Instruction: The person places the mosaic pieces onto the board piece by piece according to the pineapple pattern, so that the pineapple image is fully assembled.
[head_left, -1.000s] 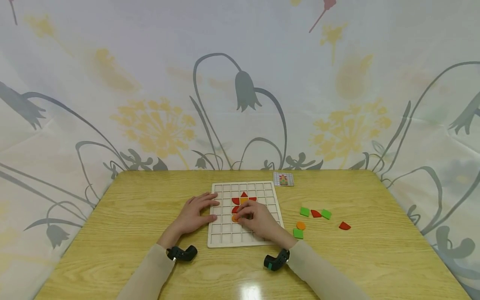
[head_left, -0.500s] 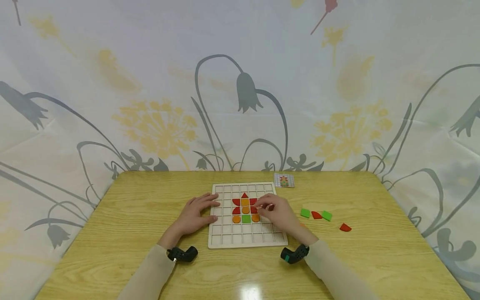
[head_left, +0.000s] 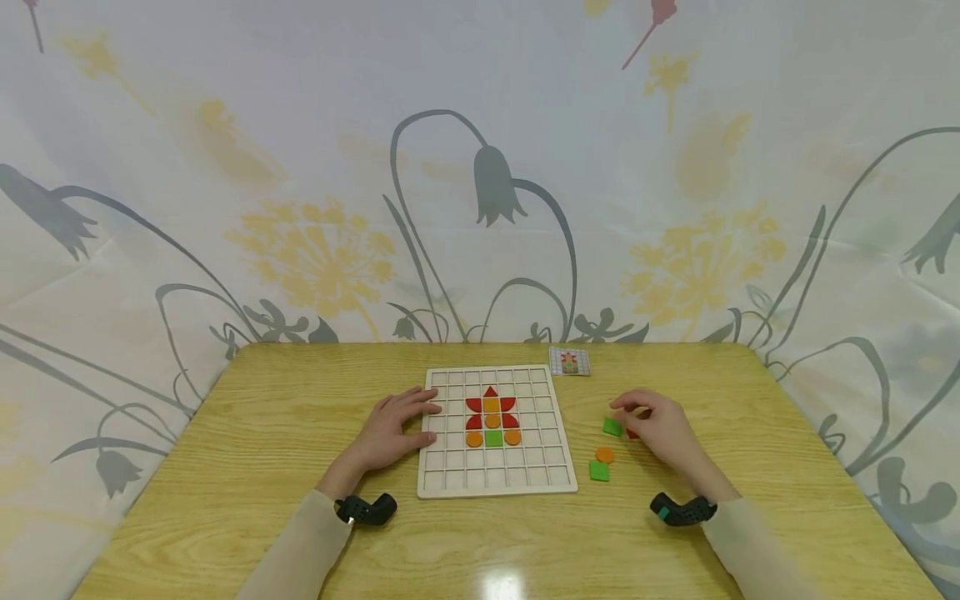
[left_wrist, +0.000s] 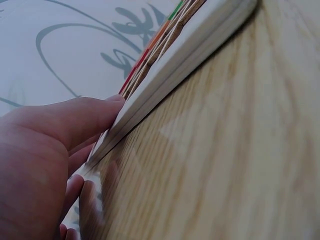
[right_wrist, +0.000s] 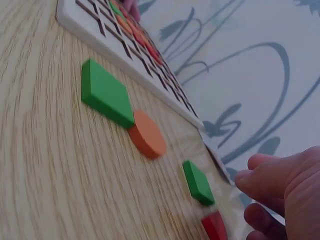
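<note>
A pale wooden grid board (head_left: 450, 479) lies on the table with red, orange and green tiles set in its middle cells, a red triangle (head_left: 491, 392) topmost. My left hand (head_left: 390, 429) rests on the board's left edge, fingers extended; in the left wrist view its thumb (left_wrist: 95, 115) touches the rim. To the right of the board, my right hand (head_left: 660, 425) hovers at the loose tiles, thumb and fingers apart with nothing between them. Just by its fingertips are a green square (head_left: 612, 427) and a red tile (right_wrist: 215, 226), partly covered by the hand in the head view.
A loose orange disc (head_left: 604, 455) and another green square (head_left: 599, 472) lie between the board and my right hand. A small pattern card (head_left: 569, 362) sits beyond the board's far right corner. A flower-print cloth (head_left: 330, 250) hangs behind the table (head_left: 285, 417).
My right hand has moved off the board, where orange discs and a green square now show in one row, and over to the loose tiles at right. My left hand stays put.
</note>
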